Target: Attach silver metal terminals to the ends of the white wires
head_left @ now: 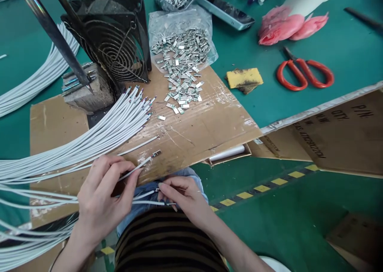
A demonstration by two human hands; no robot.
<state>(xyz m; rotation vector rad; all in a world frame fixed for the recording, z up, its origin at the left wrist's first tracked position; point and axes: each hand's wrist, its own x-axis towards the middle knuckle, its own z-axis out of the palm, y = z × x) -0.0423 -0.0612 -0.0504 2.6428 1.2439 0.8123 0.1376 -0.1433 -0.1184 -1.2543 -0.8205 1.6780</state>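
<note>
My left hand (103,194) is closed, thumb and fingers pinching a white cable (134,171) just behind its end. A small metal connector (156,153) sits on that cable's tip, above the cardboard (191,140). Over my lap, my right hand (187,198) pinches the tip of a second white cable (146,195); whether a connector is on it is hidden by the fingers. Another cable end (149,203) lies just below. Beyond my left hand, a fanned bundle of white cables (98,144) rests on the cardboard, its coloured wire ends pointing right.
Loose metal connectors (185,78) spill from a plastic bag (214,50). At left, a soldering iron (56,32) slants down before a black fan (119,52). Rightward lie a dirty yellow sponge (245,78), red-handled scissors (305,74) and a phone (226,10). Cartons (350,132) stand beyond the table edge.
</note>
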